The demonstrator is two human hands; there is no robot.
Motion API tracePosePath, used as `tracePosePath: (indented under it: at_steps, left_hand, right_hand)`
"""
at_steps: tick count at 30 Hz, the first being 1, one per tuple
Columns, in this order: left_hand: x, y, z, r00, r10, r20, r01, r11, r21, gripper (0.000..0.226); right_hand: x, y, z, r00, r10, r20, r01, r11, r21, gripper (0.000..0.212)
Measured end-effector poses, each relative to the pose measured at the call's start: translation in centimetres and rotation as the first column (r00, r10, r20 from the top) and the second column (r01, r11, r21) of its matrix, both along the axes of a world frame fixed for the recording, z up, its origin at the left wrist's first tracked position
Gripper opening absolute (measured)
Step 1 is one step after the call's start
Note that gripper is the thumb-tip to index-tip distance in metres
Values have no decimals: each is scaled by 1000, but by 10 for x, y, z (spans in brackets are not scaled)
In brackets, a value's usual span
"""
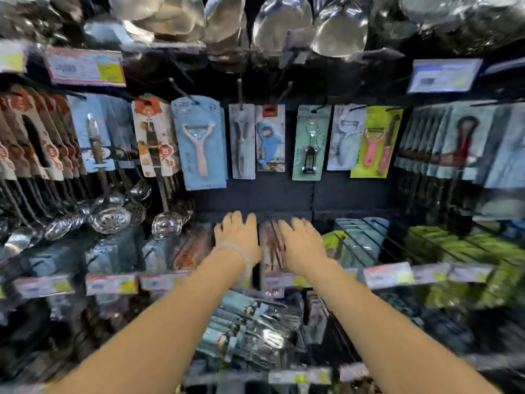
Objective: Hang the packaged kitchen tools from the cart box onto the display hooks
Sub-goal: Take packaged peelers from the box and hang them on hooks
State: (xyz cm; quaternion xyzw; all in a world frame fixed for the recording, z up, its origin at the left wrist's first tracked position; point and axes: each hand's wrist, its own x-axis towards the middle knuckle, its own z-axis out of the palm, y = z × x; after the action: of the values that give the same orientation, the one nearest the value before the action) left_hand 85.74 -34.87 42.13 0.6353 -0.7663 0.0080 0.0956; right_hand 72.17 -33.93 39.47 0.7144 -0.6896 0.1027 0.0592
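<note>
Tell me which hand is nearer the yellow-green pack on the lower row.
Right. The right hand lies just left of the yellow-green pack; the left hand sits farther left, beyond the reddish packs.

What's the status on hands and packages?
Left hand and right hand flat on reddish-brown carded packages, middle hook row. Grip unclear. Nothing blocking.

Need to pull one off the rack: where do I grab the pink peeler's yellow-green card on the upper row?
Pinch the yellow-green card at its bare lower edge, from the front and below. It hangs from a hook at its top, overlapped on its left by the pale peeler card; the bottom hangs free.
</note>
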Motion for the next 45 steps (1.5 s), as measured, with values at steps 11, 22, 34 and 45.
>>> tracePosePath:
  at_steps: [11,22,34,45]
  left_hand:
    - [-197,140,-86,914,-399,69,383,907,173,76]
    - [-353,260,-172,753,-640,155,522,724,451,73]
    - [-478,295,-205,599,-784,162,606,576,549,73]
    - [-619,262,-231,500,-858,116,673,470,571,68]
  right_hand:
    - [-184,183,-84,962,-273,18,265,947,181,69]
    - [-342,382,-171,714,-699,49,636,675,374,69]
    - [-441,450,-216,465,-878,112,729,451,515,65]
    - [-558,426,-241,339,-933,121,739,344,580,60]
